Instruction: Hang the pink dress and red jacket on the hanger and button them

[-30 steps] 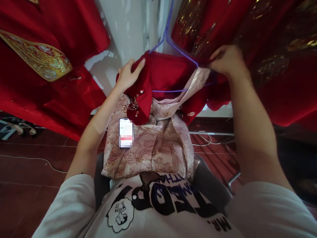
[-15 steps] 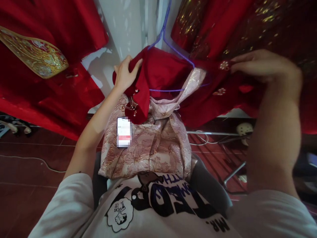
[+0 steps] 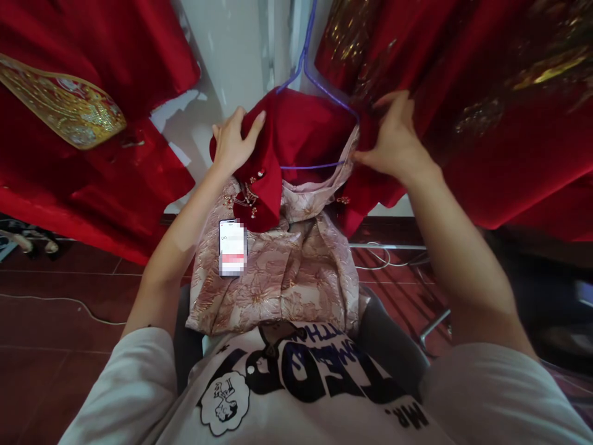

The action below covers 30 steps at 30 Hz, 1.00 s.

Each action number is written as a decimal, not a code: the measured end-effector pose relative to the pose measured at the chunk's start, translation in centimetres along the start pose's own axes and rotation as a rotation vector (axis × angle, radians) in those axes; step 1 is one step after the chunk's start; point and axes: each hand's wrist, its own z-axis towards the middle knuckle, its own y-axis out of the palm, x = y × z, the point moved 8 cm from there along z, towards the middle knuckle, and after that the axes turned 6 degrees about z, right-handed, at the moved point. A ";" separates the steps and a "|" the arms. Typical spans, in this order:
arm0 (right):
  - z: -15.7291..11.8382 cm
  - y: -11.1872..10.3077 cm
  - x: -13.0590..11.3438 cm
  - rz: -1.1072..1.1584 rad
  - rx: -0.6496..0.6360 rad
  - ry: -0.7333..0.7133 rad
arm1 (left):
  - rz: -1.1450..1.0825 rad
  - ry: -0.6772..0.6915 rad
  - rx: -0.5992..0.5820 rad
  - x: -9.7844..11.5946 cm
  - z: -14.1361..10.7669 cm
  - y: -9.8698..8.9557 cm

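Note:
A red jacket [image 3: 310, 123] with beaded ornaments on its front hangs over a purple wire hanger [image 3: 315, 167]. My left hand [image 3: 234, 142] is closed on the jacket's left shoulder, thumb on the inner side. Around the opposite shoulder, by the hanger's right end, curls my right hand [image 3: 401, 142], gripping the red cloth with thumb and fingers wide. Beneath the jacket, a pink brocade dress [image 3: 282, 284] spreads over my lap, one strap running up along the hanger's right side. A lit phone [image 3: 232, 247] lies on the dress, its screen partly blurred out.
Red garments with gold embroidery [image 3: 86, 114] hang at left, and another red garment [image 3: 509, 167] hangs close at right. A pale wall [image 3: 227, 55] stands behind. White cables [image 3: 384, 259] and a metal leg [image 3: 435, 327] are near the tiled floor at right; shoes [image 3: 39, 244] lie at far left.
My right hand has come inward from the far right, bringing the jacket's right side back to the hanger's end. The dress strap there has shifted inward. My left hand has stayed put.

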 end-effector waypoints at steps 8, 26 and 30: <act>2.4 -1.8 2.6 0.180 0.163 0.236 | -0.023 -0.002 0.000 0.0 0.1 0.1; 2.0 -1.4 -1.3 0.134 -0.062 0.118 | 0.073 -0.044 0.112 0.0 -1.0 0.1; 2.5 2.0 -5.2 0.267 -0.079 0.090 | -0.031 0.042 0.189 -0.4 -1.3 0.3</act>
